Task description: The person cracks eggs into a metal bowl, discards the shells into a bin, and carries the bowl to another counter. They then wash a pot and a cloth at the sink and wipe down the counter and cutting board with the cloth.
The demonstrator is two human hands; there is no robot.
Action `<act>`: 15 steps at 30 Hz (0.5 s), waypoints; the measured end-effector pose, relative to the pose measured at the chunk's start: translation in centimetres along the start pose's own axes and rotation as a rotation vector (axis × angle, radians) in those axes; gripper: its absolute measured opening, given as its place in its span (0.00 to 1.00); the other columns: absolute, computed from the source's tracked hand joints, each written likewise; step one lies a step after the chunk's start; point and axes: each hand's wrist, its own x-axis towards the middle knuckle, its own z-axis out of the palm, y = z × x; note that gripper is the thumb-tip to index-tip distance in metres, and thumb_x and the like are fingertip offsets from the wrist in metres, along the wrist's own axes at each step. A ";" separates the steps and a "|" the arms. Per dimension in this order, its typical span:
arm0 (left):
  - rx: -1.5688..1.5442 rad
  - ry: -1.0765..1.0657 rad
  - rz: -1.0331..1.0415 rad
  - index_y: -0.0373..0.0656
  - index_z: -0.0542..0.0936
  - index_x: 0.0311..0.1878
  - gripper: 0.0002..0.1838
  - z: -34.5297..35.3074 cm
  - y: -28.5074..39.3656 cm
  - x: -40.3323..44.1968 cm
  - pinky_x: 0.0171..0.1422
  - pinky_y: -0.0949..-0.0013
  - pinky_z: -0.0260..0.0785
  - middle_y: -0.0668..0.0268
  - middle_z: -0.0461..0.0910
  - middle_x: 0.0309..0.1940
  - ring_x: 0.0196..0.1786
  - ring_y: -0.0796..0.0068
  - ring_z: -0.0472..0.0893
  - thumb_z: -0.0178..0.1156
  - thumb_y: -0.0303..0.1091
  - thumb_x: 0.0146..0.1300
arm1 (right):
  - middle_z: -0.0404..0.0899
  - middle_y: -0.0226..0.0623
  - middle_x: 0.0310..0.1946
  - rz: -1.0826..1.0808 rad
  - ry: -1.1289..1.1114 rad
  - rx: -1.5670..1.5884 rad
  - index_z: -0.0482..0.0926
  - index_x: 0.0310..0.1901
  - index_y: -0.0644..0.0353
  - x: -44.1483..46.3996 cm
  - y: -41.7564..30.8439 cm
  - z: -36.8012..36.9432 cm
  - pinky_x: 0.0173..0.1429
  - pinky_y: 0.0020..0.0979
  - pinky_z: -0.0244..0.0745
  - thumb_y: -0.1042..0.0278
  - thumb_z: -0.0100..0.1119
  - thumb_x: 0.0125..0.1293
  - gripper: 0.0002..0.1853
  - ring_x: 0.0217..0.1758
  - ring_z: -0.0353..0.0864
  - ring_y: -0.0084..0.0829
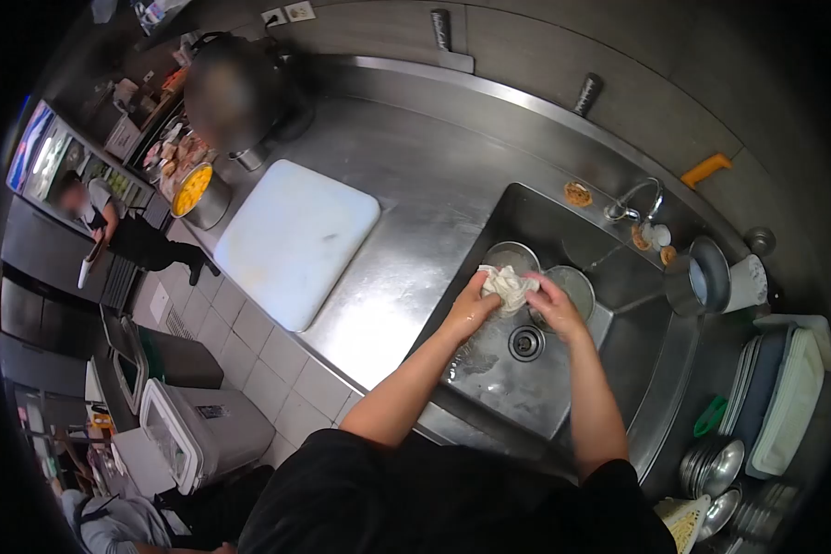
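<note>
Over the sink point(499, 365), a crumpled white cloth point(508, 290) is bunched between my two hands. My left hand point(474, 307) grips its left side, fingers wrapped into the folds. On the other side my right hand point(554, 305) is closed on the cloth's edge. Beneath the hands sit two round metal bowls, a left one point(512, 251) and a right one point(577, 294), both partly covered by the hands and cloth. The drain point(526, 343) lies just below them, and the sink floor looks wet.
A white cutting board point(295, 242) lies on the steel counter to the left. The faucet point(632, 203) rises behind the sink, with scrubbers point(578, 194) nearby. Pots point(697, 277), trays point(789, 397) and stacked bowls point(716, 466) stand right. At left are bins point(208, 429) and a person point(125, 226).
</note>
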 end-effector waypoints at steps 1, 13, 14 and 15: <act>0.004 0.006 0.005 0.37 0.70 0.64 0.27 -0.5 1.9 -1.3 0.63 0.65 0.68 0.59 0.78 0.55 0.59 0.66 0.77 0.59 0.34 0.61 | 0.80 0.33 0.52 -0.006 -0.006 0.001 0.74 0.64 0.56 0.3 0.1 1.0 0.50 0.29 0.75 0.60 0.67 0.67 0.25 0.51 0.79 0.25; 0.222 -0.183 -0.238 0.37 0.59 0.76 0.43 -17.7 8.8 -11.0 0.40 0.69 0.79 0.49 0.73 0.65 0.57 0.65 0.80 0.63 0.52 0.67 | 0.84 0.39 0.35 -0.192 0.542 -0.143 0.78 0.55 0.63 12.5 -12.8 12.2 0.46 0.32 0.79 0.59 0.64 0.66 0.21 0.36 0.83 0.28; 0.343 -0.123 -0.218 0.37 0.61 0.75 0.42 -20.7 8.6 -11.5 0.46 0.68 0.79 0.51 0.72 0.67 0.58 0.64 0.80 0.63 0.52 0.67 | 0.82 0.47 0.48 -0.150 0.625 -0.127 0.73 0.63 0.63 13.6 -13.9 12.7 0.57 0.40 0.78 0.53 0.62 0.68 0.28 0.49 0.84 0.39; 0.460 -0.063 -0.194 0.38 0.62 0.75 0.41 -23.7 8.4 -12.0 0.51 0.66 0.78 0.52 0.71 0.68 0.59 0.64 0.80 0.63 0.51 0.67 | 0.82 0.47 0.48 -0.137 0.651 -0.144 0.73 0.63 0.63 15.0 -13.3 12.2 0.57 0.40 0.78 0.53 0.62 0.68 0.28 0.49 0.84 0.39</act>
